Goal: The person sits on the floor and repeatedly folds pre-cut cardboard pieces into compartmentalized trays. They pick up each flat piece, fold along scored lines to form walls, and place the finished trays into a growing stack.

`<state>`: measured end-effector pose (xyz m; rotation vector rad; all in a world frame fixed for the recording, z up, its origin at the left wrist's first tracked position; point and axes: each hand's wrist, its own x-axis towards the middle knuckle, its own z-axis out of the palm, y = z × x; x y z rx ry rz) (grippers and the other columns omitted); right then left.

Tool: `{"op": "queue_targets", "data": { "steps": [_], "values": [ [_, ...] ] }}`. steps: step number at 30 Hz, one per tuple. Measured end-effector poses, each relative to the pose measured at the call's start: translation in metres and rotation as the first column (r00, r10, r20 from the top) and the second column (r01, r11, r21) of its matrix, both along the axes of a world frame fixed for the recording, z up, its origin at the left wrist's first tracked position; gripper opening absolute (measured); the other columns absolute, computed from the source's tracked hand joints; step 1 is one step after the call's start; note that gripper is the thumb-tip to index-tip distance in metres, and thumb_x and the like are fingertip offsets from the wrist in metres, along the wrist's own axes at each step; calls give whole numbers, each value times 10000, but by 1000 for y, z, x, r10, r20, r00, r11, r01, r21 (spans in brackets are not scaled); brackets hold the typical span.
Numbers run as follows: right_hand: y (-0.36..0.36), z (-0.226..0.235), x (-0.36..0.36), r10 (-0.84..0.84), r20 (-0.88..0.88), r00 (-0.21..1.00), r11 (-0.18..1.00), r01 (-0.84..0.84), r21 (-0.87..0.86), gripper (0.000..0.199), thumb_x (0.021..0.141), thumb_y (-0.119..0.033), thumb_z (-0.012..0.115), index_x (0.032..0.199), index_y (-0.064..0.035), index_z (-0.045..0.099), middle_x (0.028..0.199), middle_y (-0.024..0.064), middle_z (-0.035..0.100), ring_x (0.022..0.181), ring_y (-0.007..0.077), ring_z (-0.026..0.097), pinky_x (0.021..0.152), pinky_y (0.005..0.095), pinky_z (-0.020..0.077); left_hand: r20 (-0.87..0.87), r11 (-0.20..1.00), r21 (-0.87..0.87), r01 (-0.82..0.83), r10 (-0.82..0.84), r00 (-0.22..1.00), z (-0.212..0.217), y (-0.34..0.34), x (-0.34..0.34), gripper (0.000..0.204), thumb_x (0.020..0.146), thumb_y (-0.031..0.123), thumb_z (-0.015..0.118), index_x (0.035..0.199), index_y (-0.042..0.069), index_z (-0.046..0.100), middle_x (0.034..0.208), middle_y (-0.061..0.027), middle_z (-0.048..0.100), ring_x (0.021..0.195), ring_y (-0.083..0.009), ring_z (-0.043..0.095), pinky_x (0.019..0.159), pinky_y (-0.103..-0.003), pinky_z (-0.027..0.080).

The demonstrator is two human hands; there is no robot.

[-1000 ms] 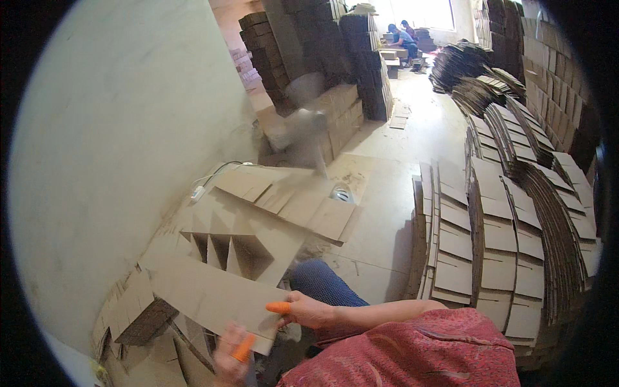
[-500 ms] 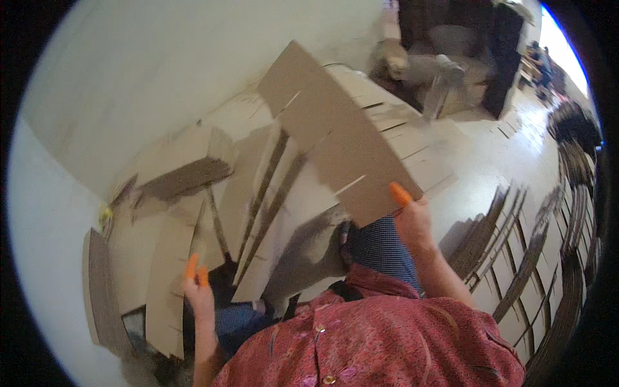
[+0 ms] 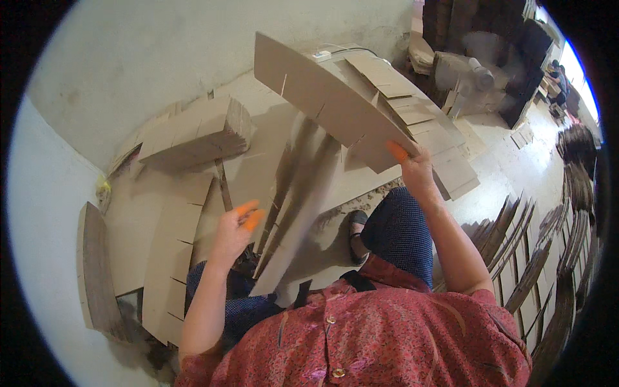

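Observation:
My right hand, an orange cover on its thumb, is closed on the lower right end of a long slotted cardboard strip. That strip slants up and away to the left in the air. My left hand holds nothing, its orange-covered fingers apart and pointing right. Just to its right, several upright cardboard strips stand at a slant close together, smeared by motion. Left of that hand lies a flat slotted cardboard sheet.
A thick stack of slotted cardboard lies beyond my left hand. More flat strips lie at the far end of the work surface. Cardboard grids stand on the right. A fan and another person are in the background.
My left hand has moved right and up toward the upright strips. My right hand has risen slightly, and the held strip has tipped to a flatter angle. The whole view has shifted a little.

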<state>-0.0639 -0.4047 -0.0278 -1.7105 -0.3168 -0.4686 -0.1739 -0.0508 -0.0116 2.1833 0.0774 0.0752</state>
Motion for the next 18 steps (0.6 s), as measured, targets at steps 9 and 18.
{"op": "queue_targets", "data": {
  "steps": [9, 18],
  "values": [
    [2, 26, -5, -23, -152, 988, 969, -15, -247, 239, 907, -131, 592, 1084, 17, 652, 947, 69, 695, 880, 141, 599, 807, 286, 466, -128, 958, 278, 74, -39, 991, 22, 25, -15, 174, 890, 96, 556, 959, -42, 634, 686, -138, 584, 647, -153, 535, 615, -314, 445],
    [2, 24, -3, 58, -156, 986, 978, -88, -192, 209, 910, -126, 610, 1066, 1, 664, 817, 20, 661, 785, 72, 540, 709, 258, 460, 29, 947, 286, -144, 142, 989, -2, 74, -39, 216, 850, 56, 610, 1028, -59, 652, 806, -223, 660, 680, -201, 629, 627, -305, 476]
  ]
}}
